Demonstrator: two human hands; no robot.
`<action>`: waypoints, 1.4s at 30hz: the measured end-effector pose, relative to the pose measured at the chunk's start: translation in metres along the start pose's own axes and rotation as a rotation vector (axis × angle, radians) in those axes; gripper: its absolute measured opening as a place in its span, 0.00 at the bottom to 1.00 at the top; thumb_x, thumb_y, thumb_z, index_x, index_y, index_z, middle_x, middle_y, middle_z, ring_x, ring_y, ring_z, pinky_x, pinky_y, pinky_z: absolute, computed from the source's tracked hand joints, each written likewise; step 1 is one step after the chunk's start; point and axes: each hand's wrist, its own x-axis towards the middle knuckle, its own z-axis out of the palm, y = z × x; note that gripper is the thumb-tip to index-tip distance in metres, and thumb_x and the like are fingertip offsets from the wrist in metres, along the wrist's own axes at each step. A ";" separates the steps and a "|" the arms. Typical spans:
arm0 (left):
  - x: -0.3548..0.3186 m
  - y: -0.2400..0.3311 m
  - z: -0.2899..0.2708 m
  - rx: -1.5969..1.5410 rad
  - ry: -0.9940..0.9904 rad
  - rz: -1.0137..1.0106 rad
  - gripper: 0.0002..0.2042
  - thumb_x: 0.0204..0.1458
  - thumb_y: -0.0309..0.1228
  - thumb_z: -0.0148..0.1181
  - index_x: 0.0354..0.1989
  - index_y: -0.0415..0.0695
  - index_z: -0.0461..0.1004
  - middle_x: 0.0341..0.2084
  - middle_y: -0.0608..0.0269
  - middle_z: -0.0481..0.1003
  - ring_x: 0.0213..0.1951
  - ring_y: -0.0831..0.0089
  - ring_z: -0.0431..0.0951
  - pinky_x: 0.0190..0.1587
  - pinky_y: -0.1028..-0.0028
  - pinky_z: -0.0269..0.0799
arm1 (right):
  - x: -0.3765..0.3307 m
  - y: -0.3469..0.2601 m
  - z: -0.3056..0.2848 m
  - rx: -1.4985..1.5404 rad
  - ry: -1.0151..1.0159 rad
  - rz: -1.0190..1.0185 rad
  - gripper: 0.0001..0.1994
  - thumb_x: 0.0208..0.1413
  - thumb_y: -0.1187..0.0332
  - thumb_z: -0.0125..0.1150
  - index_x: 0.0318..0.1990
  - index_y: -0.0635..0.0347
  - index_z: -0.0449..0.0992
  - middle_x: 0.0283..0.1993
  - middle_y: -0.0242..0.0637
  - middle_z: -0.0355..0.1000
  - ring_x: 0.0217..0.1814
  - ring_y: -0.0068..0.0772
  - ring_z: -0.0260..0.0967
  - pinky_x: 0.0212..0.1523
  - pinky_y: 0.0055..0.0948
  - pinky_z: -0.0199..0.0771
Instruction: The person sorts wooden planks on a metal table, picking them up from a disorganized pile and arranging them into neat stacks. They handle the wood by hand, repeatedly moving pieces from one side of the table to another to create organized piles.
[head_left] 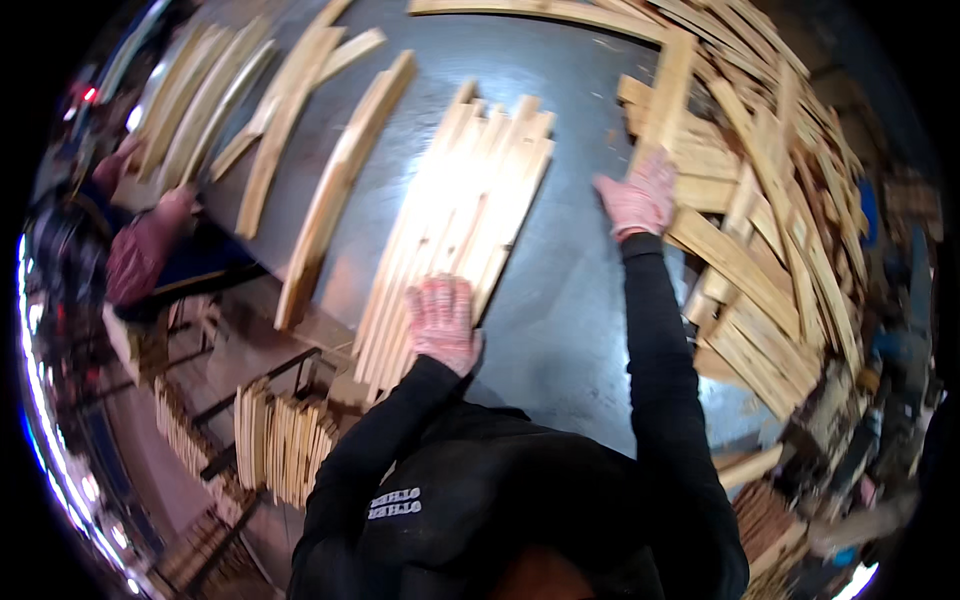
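Observation:
My left hand [443, 318], in a pink-and-white knitted glove, lies flat with fingers stretched on a row of pale wooden slats [470, 195]. The slats sit side by side on a grey metal table, their far ends uneven. My right hand [640, 195], gloved alike, reaches to the left edge of a wood pile. Its thumb stands apart and its fingers rest over the near end of a plank [668, 95]; I see no grip around it. A short board [702, 192] lies beside that hand.
A large jumbled pile of slats [790, 210] covers the table's right side. Several separate strips [345, 180] lie to the left. Across the far left corner, another person's gloved hands [170, 210] are near more slats [195, 100]. Stacked slats [285, 440] stand below the table's left edge.

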 end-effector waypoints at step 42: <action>0.176 -0.192 0.119 -0.415 -0.556 0.238 0.35 0.57 0.52 0.53 0.66 0.39 0.61 0.67 0.48 0.61 0.71 0.57 0.52 0.73 0.49 0.29 | -0.107 -0.136 0.018 1.735 -0.451 0.295 0.29 0.64 0.65 0.57 0.70 0.64 0.56 0.64 0.42 0.67 0.60 0.32 0.68 0.62 0.31 0.67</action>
